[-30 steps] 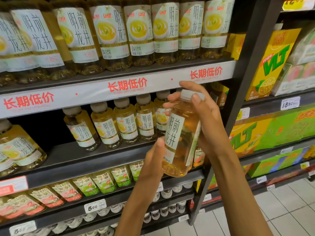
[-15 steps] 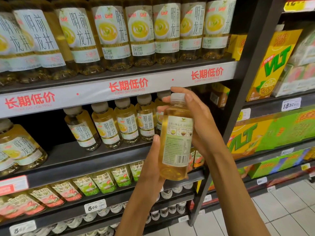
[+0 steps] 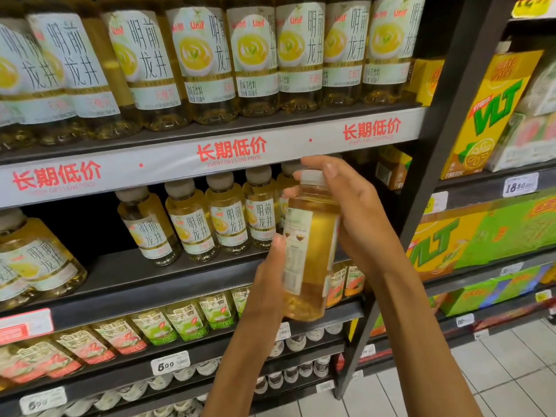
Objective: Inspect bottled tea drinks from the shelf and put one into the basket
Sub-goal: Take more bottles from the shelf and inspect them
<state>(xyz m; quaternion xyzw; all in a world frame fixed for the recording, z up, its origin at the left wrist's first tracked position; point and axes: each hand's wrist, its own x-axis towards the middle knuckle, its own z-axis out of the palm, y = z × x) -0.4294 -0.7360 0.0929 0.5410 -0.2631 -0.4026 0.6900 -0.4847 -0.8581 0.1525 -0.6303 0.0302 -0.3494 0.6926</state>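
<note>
Tea bottle (image 3: 311, 251) held upright in front of middle shelf (image 3: 150, 275), both hands on it. Right hand (image 3: 358, 218) wrapped round neck/shoulder, fingertip by cap (image 3: 313, 177). Left hand (image 3: 270, 284) curled round lower body, thumb on label. Full, so prob. heavyish; thin plastic, likely slick w/ wrap label. Best gripped mid-body, base supported. Basket not in view.

Unif on bottles (image 3: 198, 64), VLT on carton (image 3: 493, 112)
</note>
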